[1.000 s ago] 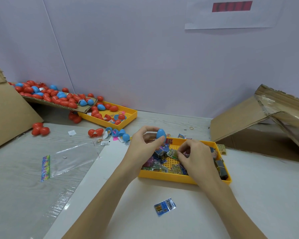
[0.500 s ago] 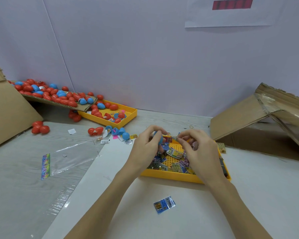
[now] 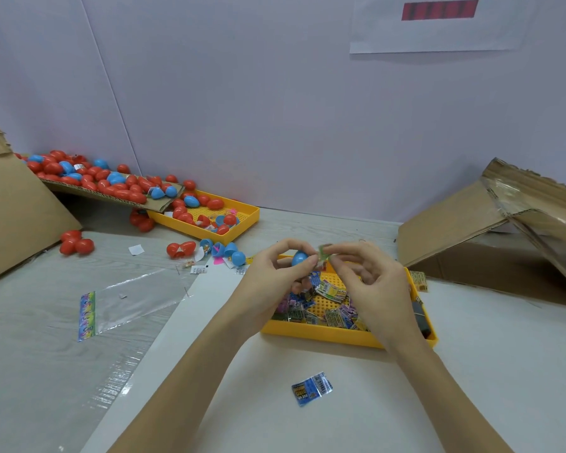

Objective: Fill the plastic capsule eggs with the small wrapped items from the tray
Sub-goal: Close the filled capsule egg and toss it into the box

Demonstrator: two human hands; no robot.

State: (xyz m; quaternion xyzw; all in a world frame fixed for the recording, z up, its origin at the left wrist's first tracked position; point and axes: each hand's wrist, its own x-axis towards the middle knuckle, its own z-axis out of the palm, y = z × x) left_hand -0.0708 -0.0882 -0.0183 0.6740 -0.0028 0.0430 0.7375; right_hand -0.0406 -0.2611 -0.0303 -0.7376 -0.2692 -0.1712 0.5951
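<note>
A pale lilac wall backs a light tabletop [image 3: 471, 371], part bare wood-grain, part covered by a white sheet. The landmark here is the yellow perforated plastic tray [image 3: 337, 333] near the middle, holding a loose heap of small printed foil-wrapped packets [image 3: 332, 291].

Directly above the tray's far edge, the left hand [image 3: 275, 282] pinches a blue plastic capsule egg half [image 3: 298, 258] between thumb and fingertips, apparently with its open side turned toward the other hand. The right hand [image 3: 370, 282] pinches a small green wrapped packet [image 3: 324, 250] at its fingertips, touching or just beside the egg, probably so it can be pushed straight in. Working over the tray likely means a dropped packet falls back into the heap.

Nearer the person than the tray, one blue foil packet [image 3: 311, 388] lies alone on the white sheet. To the tray's left rest a clear plastic bag with a rainbow header [image 3: 128, 305] and a few open blue egg halves [image 3: 224, 250]. Farther left and back, a second yellow tray [image 3: 242, 220] and a cardboard flap [image 3: 89, 191] carry many red and blue capsule eggs [image 3: 111, 178]. To the tray's right stands an opened brown cardboard box [image 3: 504, 230].
</note>
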